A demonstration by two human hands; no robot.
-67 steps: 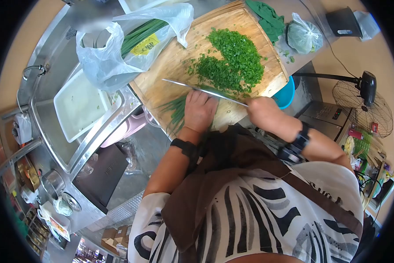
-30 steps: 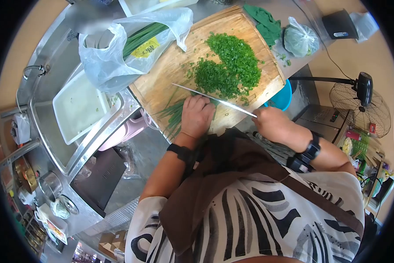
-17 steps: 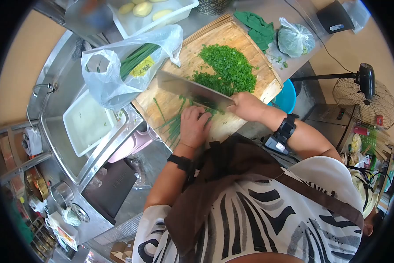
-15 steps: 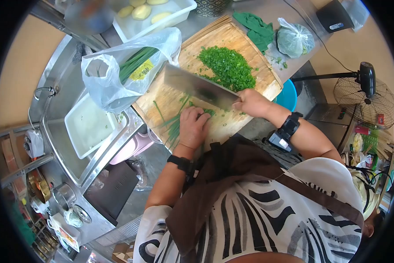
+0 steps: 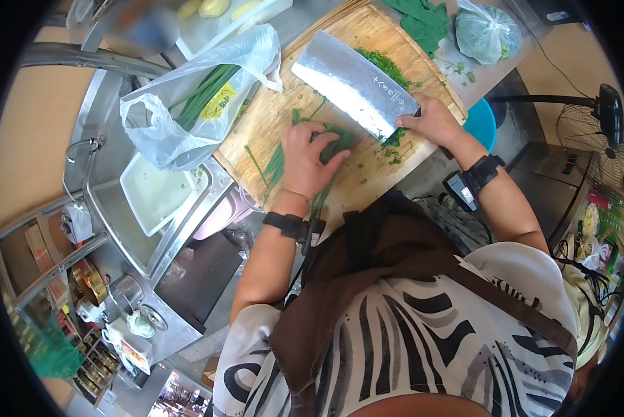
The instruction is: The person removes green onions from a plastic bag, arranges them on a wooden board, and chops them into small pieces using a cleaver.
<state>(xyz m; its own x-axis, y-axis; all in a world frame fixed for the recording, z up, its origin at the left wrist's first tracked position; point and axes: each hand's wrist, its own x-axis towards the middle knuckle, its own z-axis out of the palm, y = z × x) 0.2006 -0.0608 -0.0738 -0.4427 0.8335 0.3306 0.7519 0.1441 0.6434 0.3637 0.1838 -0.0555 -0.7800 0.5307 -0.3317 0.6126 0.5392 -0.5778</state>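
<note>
My right hand grips the handle end of a wide cleaver. Its broad blade is tilted face-up over the cutting board and covers part of a heap of chopped scallions. On the near part of the board, my left hand rests over a bunch of long scallions, with fingers spread and thumb apart. Green stalks show between and beside those fingers; what lies under the palm is hidden. Small cut bits lie near the blade's lower corner.
A plastic bag holding more scallions lies at the board's left edge. Beyond it are a sink with a white tub, and a tray of peeled potatoes. A tied bag and green cloth lie at the back right.
The cleaver has swung from steeply edge-on to showing its broad face, and now covers much of the chopped heap. My left hand's fingers have spread over the stalks. The view has shifted slightly.
</note>
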